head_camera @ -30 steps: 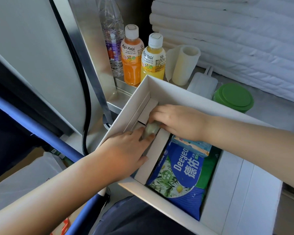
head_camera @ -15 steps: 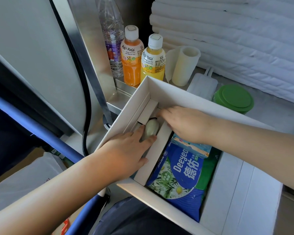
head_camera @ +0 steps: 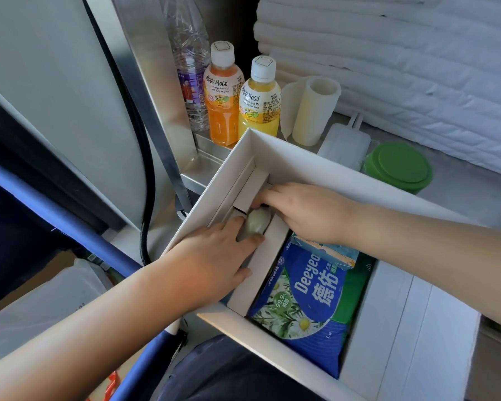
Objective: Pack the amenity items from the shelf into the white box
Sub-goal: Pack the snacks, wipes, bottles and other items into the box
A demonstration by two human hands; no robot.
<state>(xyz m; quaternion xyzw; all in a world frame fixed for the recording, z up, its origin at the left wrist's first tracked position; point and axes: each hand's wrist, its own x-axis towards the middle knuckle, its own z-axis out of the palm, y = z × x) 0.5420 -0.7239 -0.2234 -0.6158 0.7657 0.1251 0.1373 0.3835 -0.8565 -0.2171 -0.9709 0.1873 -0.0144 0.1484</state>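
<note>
The open white box (head_camera: 315,157) sits at the shelf's front edge. A white divider (head_camera: 261,267) splits off a narrow left compartment. In that compartment lies a small pale green oval item (head_camera: 256,224). My left hand (head_camera: 211,261) rests in the compartment, its straight fingers pressed against the near end of the oval item. My right hand (head_camera: 307,212) reaches in from the right, and its fingertips touch the item's far end. A blue wet-wipes pack (head_camera: 310,302) and a small light-blue packet (head_camera: 327,253) lie in the wider right compartment.
On the shelf behind the box stand a clear water bottle (head_camera: 190,68), an orange juice bottle (head_camera: 222,105), a yellow juice bottle (head_camera: 259,105), a pale roll (head_camera: 313,111), a flat white pouch (head_camera: 344,146) and a green-lidded tub (head_camera: 398,166). Folded white towels (head_camera: 388,68) are stacked at the back right.
My right hand has loosened from covering the oval item and slid toward its far end, so more of the item shows. My left hand stays against its near end.
</note>
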